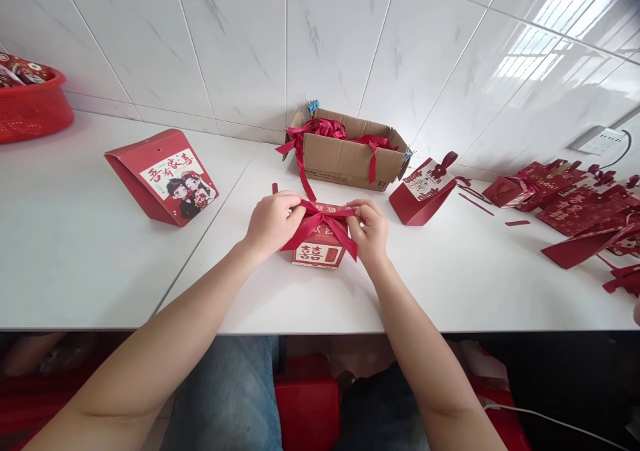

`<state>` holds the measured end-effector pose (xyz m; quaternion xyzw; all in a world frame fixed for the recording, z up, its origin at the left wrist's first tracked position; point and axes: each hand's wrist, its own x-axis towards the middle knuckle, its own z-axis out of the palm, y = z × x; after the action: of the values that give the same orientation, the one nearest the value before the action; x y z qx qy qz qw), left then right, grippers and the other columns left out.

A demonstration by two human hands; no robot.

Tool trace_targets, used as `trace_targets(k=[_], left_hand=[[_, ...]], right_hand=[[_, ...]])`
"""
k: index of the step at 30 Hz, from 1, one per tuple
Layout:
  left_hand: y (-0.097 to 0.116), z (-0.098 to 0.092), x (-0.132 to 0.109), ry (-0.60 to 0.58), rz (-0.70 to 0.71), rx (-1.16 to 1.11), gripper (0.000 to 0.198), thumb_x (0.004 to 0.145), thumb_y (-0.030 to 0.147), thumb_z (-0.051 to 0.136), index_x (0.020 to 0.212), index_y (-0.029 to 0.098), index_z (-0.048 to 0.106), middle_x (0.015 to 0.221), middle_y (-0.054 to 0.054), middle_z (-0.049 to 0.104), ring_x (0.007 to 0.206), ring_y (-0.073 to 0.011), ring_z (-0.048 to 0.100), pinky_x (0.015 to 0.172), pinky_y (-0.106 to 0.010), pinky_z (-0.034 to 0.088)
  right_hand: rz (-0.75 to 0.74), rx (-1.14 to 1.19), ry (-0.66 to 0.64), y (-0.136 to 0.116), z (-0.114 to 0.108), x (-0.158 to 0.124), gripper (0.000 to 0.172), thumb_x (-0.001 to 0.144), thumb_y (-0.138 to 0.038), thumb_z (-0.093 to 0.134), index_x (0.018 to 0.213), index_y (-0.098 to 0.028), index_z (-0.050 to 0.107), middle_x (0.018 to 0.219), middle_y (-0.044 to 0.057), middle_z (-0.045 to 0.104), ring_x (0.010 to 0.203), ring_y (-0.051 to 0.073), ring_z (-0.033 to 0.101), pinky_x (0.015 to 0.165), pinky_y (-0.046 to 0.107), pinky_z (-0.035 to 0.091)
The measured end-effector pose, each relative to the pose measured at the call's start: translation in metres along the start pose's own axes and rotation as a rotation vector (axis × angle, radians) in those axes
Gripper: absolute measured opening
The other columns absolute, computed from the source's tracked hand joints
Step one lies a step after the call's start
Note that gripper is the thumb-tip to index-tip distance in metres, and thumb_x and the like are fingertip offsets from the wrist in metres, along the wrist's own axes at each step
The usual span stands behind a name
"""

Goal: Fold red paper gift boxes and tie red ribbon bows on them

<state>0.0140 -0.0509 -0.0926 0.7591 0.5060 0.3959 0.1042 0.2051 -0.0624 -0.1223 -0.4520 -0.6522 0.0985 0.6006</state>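
Note:
A small red and cream gift box [316, 254] stands on the white table in front of me, printed with a double-happiness sign. A dark red ribbon [320, 221] is tied in a bow on its upper part, with two tails hanging over the front. My left hand [274, 223] pinches the bow's left loop between thumb and fingers. On the other side, my right hand [369, 230] has the right loop pinched in the same way. Both hands are level beside the box, and they hide parts of its top and the loop ends.
Behind the box, a cardboard carton [345, 161] holds loose red ribbons. A red box with a cartoon couple [170, 178] stands at left, near a red basket [35, 108]. To the right are a red box with a ribbon loop [423, 194] and several red gift boxes [570, 201].

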Motion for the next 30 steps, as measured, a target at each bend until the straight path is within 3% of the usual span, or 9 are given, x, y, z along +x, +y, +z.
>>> trace_targets(k=[13, 19, 23, 26, 30], left_hand=[[-0.0039, 0.0012, 0.0016, 0.007, 0.017, -0.032, 0.026, 0.08, 0.022, 0.046, 0.056, 0.016, 0.056, 0.093, -0.004, 0.072, 0.07, -0.0135, 0.06, 0.059, -0.025, 0.041], [-0.0018, 0.0027, 0.0017, 0.006, -0.011, -0.098, 0.027, 0.079, 0.021, 0.048, 0.053, 0.016, 0.048, 0.094, -0.005, 0.071, 0.065, -0.0123, 0.057, 0.058, -0.026, 0.041], [0.0006, 0.0024, 0.0019, 0.026, -0.042, -0.204, 0.025, 0.077, 0.021, 0.051, 0.053, 0.017, 0.046, 0.088, -0.004, 0.07, 0.078, -0.0157, 0.062, 0.065, -0.026, 0.045], [0.0018, 0.0024, 0.0009, 0.034, -0.083, -0.234, 0.028, 0.075, 0.019, 0.055, 0.055, 0.018, 0.036, 0.082, -0.004, 0.069, 0.079, -0.0172, 0.063, 0.065, -0.027, 0.045], [0.0024, 0.0036, -0.0012, 0.017, -0.135, -0.373, 0.025, 0.075, 0.021, 0.061, 0.071, 0.021, 0.036, 0.091, -0.004, 0.069, 0.084, -0.0186, 0.067, 0.063, -0.027, 0.047]], right_hand=[[-0.009, -0.016, 0.007, 0.0009, -0.001, 0.0001, 0.022, 0.079, -0.018, 0.049, 0.058, -0.022, 0.045, 0.087, 0.006, 0.064, 0.076, 0.017, 0.061, 0.064, 0.032, 0.049], [0.105, 0.023, -0.016, 0.0013, -0.0013, 0.0018, 0.025, 0.077, -0.023, 0.055, 0.057, -0.022, 0.04, 0.087, 0.005, 0.064, 0.078, 0.017, 0.06, 0.063, 0.031, 0.049], [0.202, 0.162, -0.109, 0.0034, -0.001, 0.003, 0.016, 0.078, -0.029, 0.06, 0.075, -0.023, 0.046, 0.095, 0.005, 0.064, 0.089, 0.018, 0.062, 0.072, 0.032, 0.052], [0.232, 0.2, -0.164, 0.0044, -0.0015, 0.0032, 0.016, 0.08, -0.033, 0.059, 0.088, -0.024, 0.049, 0.102, 0.006, 0.063, 0.094, 0.019, 0.063, 0.074, 0.033, 0.052], [0.207, 0.202, -0.23, 0.0044, -0.0046, 0.0039, 0.019, 0.079, -0.03, 0.058, 0.096, -0.024, 0.051, 0.107, 0.006, 0.061, 0.094, 0.02, 0.063, 0.078, 0.036, 0.052]])
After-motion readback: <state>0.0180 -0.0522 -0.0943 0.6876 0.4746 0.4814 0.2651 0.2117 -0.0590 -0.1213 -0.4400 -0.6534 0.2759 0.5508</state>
